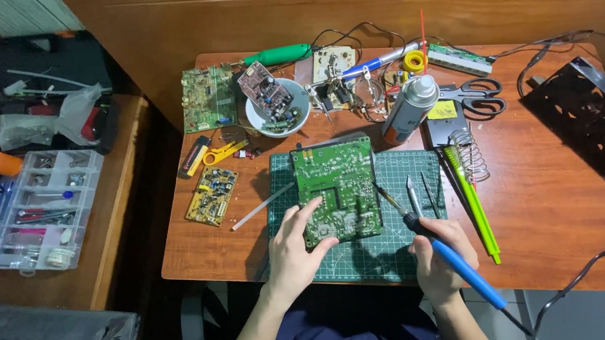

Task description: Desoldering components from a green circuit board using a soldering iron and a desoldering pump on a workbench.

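Wood-panelled wall at the back, and a brown laminate bench (pixel 563 227) crowded w/ repair gear. On the green cutting mat (pixel 398 176), gridded and matte, lay the green circuit board (pixel 338 189), solder side up, shiny joints speckled across it. Left hand (pixel 294 254) was spread flat on its lower corner, fingers pinning the edge, not clenched. Right hand (pixel 440 258) was wrapped round the blue-handled soldering iron (pixel 437 249), tip right at the board's right edge. Work looked mid-way, I'd judge: board laid out, iron up to it, no parts visibly lifted. Nearby: spray can (pixel 411 108), black-handled scissors (pixel 477 96), white bowl (pixel 279 114) of scrap bits, wire coil iron stand (pixel 467 154).
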